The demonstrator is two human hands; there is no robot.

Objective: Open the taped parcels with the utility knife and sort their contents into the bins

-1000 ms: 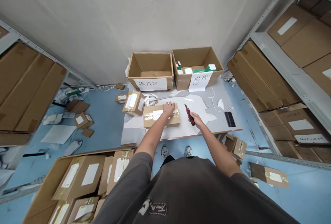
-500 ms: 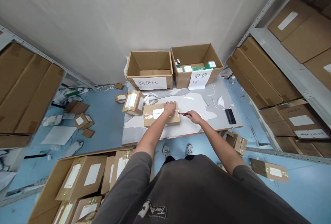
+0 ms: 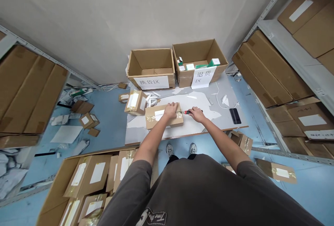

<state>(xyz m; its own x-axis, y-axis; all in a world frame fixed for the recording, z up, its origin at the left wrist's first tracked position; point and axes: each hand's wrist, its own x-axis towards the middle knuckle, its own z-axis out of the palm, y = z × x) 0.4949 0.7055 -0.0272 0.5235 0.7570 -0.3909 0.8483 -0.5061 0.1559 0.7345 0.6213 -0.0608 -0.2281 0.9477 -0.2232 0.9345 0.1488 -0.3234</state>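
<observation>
Grey-and-white paper-covered surface (image 3: pixel 188 130): no visible rearrangement. Open brown cardboard carton with white sign (image 3: pixel 151 59) and its right-hand neighbour, the open brown carton holding green-and-white packs (image 3: pixel 193 50), hadn't shifted either, both far side.

Long brown taped cardboard box (image 3: pixel 156 121) stayed near side, left of centre, lying flat. Left hand (image 3: pixel 170 110) still sat on its top near the right end; couldn't tell if that grip was clamped or only pressing.

Change was on the right: right hand (image 3: pixel 197 113), grip closed around the red-and-black utility knife (image 3: pixel 187 112), had come left from open space beside the box. Blade went from pointing far to pointing left, over the shiny yellowish tape (image 3: pixel 179 115) at the right end. Read: positioning done, cutting likely started; cut depth not visible.
</observation>
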